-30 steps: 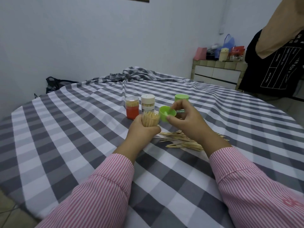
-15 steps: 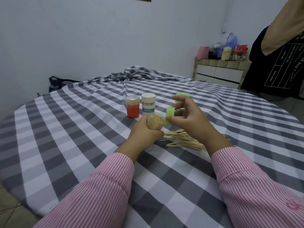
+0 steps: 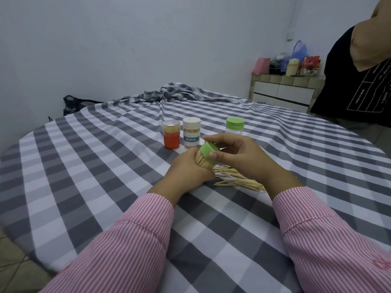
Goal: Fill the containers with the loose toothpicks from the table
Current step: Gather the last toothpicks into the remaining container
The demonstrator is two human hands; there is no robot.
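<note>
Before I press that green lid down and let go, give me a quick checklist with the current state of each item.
1. Left hand grips the filled container: ok.
2. Green lid sits over the container mouth, pinched by the right hand: ok.
3. Lid fully seated: cannot tell; it looks tilted.
4. Toothpicks caught under the lid rim: cannot tell.
5. All loose toothpicks off the table: not ok, a pile lies under the right wrist.
6. Another container ready: ok, the green-capped jar stands behind, upright.
</note>
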